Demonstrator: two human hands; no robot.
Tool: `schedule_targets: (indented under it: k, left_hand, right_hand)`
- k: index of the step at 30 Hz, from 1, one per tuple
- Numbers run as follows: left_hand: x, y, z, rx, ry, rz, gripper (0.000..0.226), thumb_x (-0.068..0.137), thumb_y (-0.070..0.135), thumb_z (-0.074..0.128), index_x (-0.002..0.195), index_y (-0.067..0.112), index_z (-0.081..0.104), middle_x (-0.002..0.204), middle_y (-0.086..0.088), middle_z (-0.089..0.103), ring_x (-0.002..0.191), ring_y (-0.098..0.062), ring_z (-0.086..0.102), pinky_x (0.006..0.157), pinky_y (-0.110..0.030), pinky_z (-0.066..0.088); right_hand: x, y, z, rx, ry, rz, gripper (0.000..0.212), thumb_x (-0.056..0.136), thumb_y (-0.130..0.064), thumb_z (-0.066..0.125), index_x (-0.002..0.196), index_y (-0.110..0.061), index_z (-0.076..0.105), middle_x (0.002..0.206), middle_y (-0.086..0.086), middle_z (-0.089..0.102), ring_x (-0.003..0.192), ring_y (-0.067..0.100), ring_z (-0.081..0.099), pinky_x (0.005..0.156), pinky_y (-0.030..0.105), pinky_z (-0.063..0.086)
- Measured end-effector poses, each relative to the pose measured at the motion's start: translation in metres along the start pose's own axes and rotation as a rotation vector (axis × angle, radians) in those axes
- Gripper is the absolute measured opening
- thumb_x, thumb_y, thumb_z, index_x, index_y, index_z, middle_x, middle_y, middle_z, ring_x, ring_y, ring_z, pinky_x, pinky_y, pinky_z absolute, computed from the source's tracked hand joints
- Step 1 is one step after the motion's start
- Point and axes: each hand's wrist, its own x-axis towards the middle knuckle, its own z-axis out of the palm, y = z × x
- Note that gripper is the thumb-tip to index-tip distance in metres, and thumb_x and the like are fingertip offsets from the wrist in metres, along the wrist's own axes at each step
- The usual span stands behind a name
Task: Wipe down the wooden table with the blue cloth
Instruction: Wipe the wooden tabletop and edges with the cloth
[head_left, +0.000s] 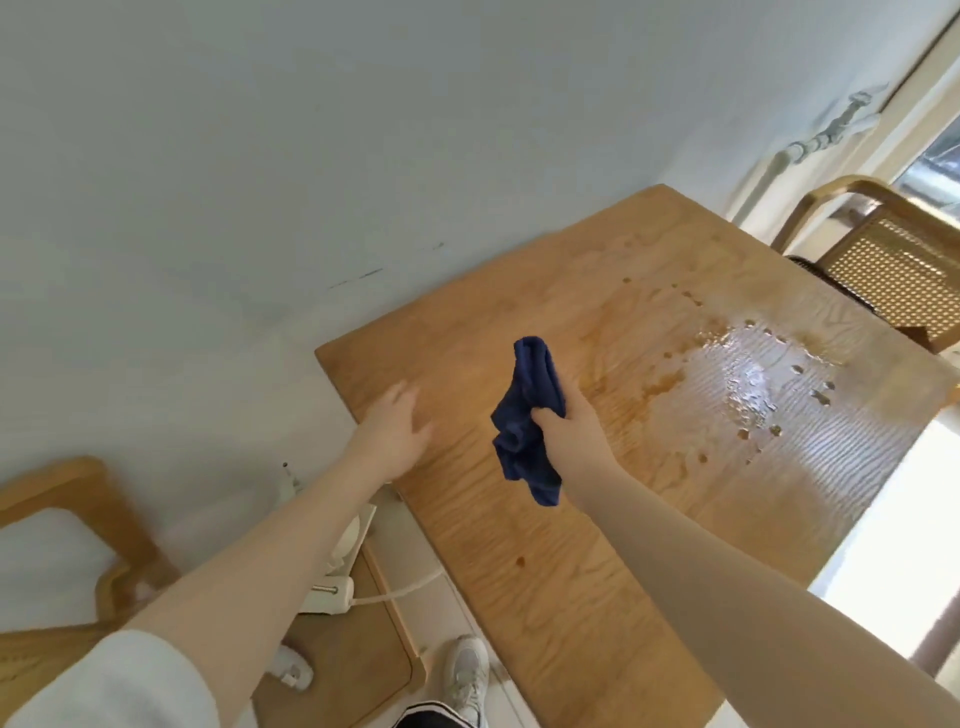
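Note:
The wooden table (545, 571) runs from the bottom middle to the upper right, against a white wall. A wet patch with scattered drops (748, 384) shines on its right part. My right hand (563, 418) grips a bunched dark blue cloth (524, 431), which hangs above the table's middle, left of the wet patch. My left hand (395, 431) is at the table's left edge with fingers straight and spread; I cannot tell whether it touches the wood.
A cane-backed wooden chair (893, 265) stands at the table's far right side. Another wooden chair with a white seat (62, 545) is at the lower left. A white power strip with a cable (332, 592) lies on the floor beside the table. My shoe (467, 675) shows below.

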Motion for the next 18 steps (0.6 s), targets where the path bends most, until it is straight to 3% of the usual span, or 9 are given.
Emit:
schedule_targets:
  k: [2,4,8,11,13,15,18]
  left_hand:
    - [0.013,-0.016,0.000,-0.028,0.019,-0.075,0.067,0.096,0.037,0.044,0.149,0.012,0.012,0.158,-0.008,0.003,0.144,-0.023,0.011,0.116,-0.033,0.012]
    - [0.026,-0.026,-0.001,-0.049,0.039,-0.122,0.080,0.093,0.042,0.050,0.150,0.011,0.003,0.157,-0.007,-0.005,0.145,-0.023,0.005,0.116,-0.032,0.011]
    - [0.041,-0.031,0.009,-0.003,0.052,-0.200,0.122,0.070,0.059,0.069,0.147,0.006,-0.009,0.156,-0.008,-0.016,0.145,-0.021,-0.006,0.118,-0.032,0.008]
    - [0.047,-0.039,0.019,0.031,0.105,-0.195,0.130,0.064,0.056,0.075,0.148,0.005,-0.009,0.156,-0.012,-0.016,0.145,-0.023,-0.006,0.119,-0.034,0.008]
    - [0.045,-0.046,0.027,0.060,0.209,-0.173,0.127,0.065,0.050,0.077,0.148,0.004,-0.008,0.155,-0.015,-0.015,0.145,-0.026,-0.004,0.118,-0.036,0.008]
    - [0.042,-0.047,0.033,0.150,0.326,-0.206,0.123,0.070,0.047,0.073,0.145,0.002,-0.013,0.153,-0.018,-0.019,0.144,-0.030,-0.008,0.118,-0.037,0.002]
    - [0.043,-0.048,0.033,0.071,0.349,-0.281,0.137,0.061,0.056,0.076,0.144,0.003,-0.019,0.153,-0.019,-0.021,0.144,-0.029,-0.009,0.117,-0.034,0.004]
  right_hand:
    - [0.019,-0.007,0.013,-0.007,-0.024,-0.116,0.052,0.098,-0.005,0.036,0.137,-0.040,0.036,0.114,0.002,0.059,0.075,0.020,0.062,0.054,0.027,0.047]
    - [0.044,-0.013,0.028,-0.253,-0.031,-0.369,0.060,0.095,0.002,0.037,0.142,-0.036,0.031,0.125,-0.003,0.047,0.085,0.019,0.057,0.064,0.023,0.044]
    - [0.095,-0.015,0.065,-0.693,-0.070,-0.736,0.072,0.082,0.004,0.045,0.144,-0.031,0.030,0.137,0.008,0.042,0.102,0.033,0.053,0.082,0.048,0.045]
    - [0.116,0.002,0.094,-1.025,-0.153,-0.710,0.068,0.088,-0.011,0.048,0.147,-0.029,0.020,0.142,0.008,0.039,0.123,0.035,0.038,0.097,0.049,0.032]
    - [0.122,0.023,0.110,-1.275,-0.302,-0.654,0.062,0.094,-0.035,0.042,0.148,-0.030,0.012,0.153,0.007,0.024,0.140,0.033,0.015,0.111,0.051,0.009]
    - [0.127,0.039,0.116,-1.367,-0.384,-0.689,0.060,0.093,-0.053,0.033,0.147,-0.031,0.017,0.157,0.008,0.011,0.144,0.032,0.000,0.112,0.051,-0.007]
    - [0.144,0.036,0.121,-1.349,-0.440,-0.798,0.058,0.094,-0.056,0.028,0.144,-0.028,0.028,0.157,0.005,0.010,0.145,0.027,-0.001,0.114,0.045,-0.007]
